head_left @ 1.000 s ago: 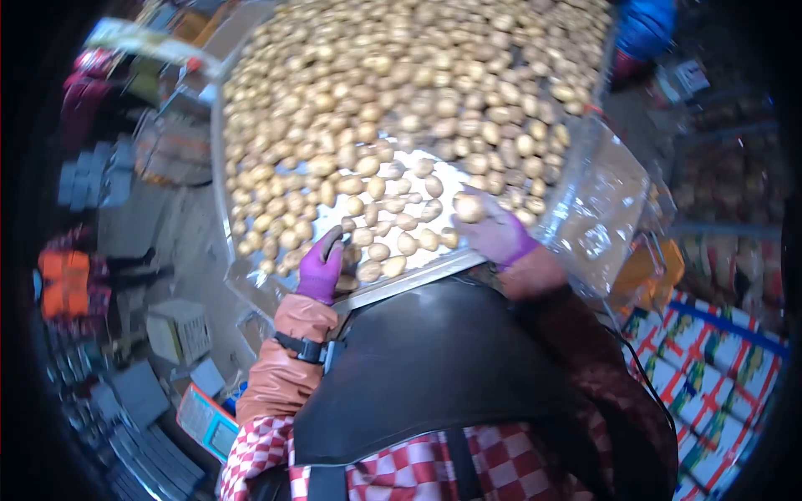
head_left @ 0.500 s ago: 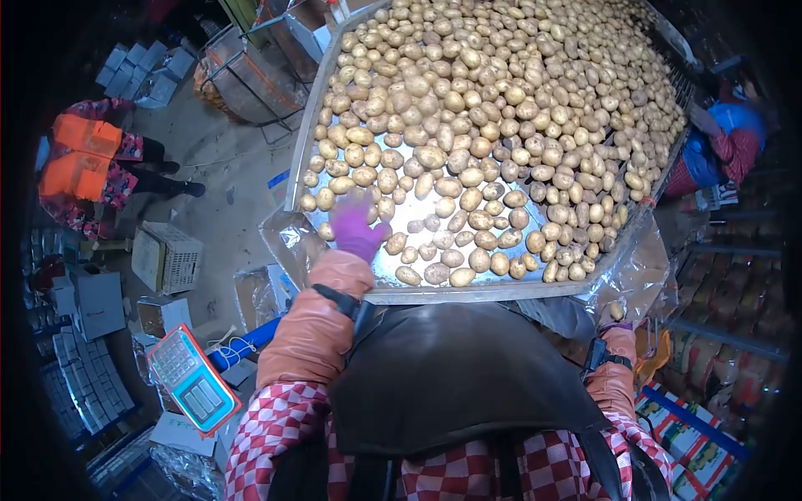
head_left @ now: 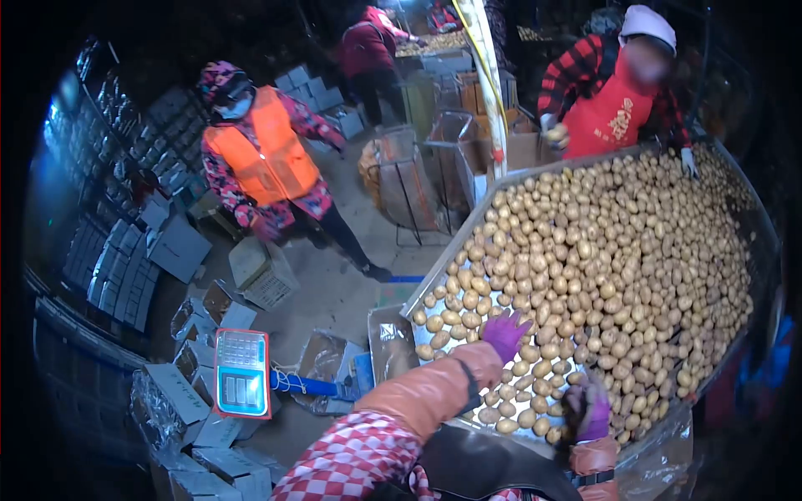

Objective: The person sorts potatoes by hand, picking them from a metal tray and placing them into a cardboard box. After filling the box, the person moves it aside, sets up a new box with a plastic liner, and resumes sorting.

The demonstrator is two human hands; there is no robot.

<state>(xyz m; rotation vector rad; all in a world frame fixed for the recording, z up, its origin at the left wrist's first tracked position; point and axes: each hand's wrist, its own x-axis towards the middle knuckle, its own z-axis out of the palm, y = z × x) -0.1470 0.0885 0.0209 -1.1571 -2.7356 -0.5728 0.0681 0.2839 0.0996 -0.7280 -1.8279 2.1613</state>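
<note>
Many potatoes (head_left: 601, 284) lie spread over a metal sorting table (head_left: 415, 341) with a raised rim. My left hand (head_left: 505, 336), in a purple glove, reaches over the near left part of the heap. Its fingers are spread and touch or hover just above the potatoes. Closer to the front rim is my right hand (head_left: 595, 411), also gloved in purple, among the nearest potatoes. Blur and a dark patch hide its fingers, so its hold cannot be made out.
A platform scale (head_left: 242, 372) with a lit panel stands left, among open cardboard boxes (head_left: 225, 305). A person in an orange vest (head_left: 266, 154) walks there. Across the table, another person (head_left: 614, 108) holds something potato-like. Plastic lining (head_left: 660, 459) hangs at the near right corner.
The view has swung left and upward. My right hand has come from outside the table's right edge to over the potatoes. My left hand lies farther over the heap.
</note>
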